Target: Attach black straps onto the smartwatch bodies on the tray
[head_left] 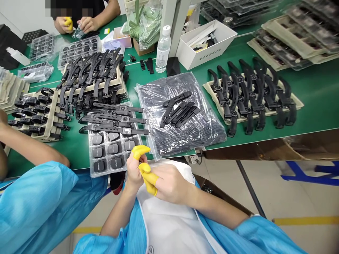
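Yellow finger cots tip the left hand and right hand, fingers curled close; any grip is unclear. Smartwatches span a blister tray.

Reference: strap bag on table; loose straps on bag; bottle at 12 o'clock; open box at 1; strap tray at 3; compartment tray, watches across its far end, at 8; stacked trays at 10.
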{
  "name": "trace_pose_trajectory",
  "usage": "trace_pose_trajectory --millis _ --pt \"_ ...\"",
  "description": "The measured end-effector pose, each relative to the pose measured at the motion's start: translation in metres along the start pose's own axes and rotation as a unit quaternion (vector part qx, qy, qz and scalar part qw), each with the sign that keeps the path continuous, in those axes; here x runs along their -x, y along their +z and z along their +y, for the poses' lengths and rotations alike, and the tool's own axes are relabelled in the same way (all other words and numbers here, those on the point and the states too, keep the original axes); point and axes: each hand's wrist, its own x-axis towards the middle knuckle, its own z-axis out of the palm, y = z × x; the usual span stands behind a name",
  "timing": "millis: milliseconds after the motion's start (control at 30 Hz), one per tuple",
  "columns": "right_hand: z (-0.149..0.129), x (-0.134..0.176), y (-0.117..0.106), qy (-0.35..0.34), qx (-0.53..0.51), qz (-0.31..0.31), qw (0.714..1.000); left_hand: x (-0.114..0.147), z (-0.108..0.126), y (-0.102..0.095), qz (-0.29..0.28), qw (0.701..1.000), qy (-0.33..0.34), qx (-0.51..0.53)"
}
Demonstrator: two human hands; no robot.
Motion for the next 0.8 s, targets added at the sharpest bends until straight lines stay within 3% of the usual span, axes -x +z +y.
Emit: trace_pose_trajectory --millis 200,300,400,500,600,700,800 --pt "-0.001 0.002 -0.001 0.027 -0.060 -0.001 0.998 -0.002 -0.003 -0.010 0.027 0.995 0.096 0.016" --pt "0.001 0.011 -0.003 0.027 -0.136 -0.008 0.990 -0.001 -0.005 -0.020 0.114 0.989 0.065 0.070" --pt "0.021 0.019 -0.014 0.029 -0.161 0.010 0.986 0.001 -0.002 -0.031 0.196 0.973 0.043 0.117" --pt "0.065 0.014 -0.039 0.124 -0.071 0.070 0.987 0.005 0.002 -0.043 0.236 0.964 0.063 0.103" --pt "0.123 -0.008 -0.065 0.243 0.087 0.120 0.959 0.012 0.005 -0.055 0.250 0.961 0.050 0.112" --pt "0.169 -0.036 -0.074 0.287 0.215 0.061 0.932 0.017 0.008 -0.063 0.228 0.965 0.028 0.124" --pt "0.187 -0.052 -0.062 0.318 0.263 0.008 0.911 0.020 0.015 -0.069 0.175 0.975 0.119 0.063"
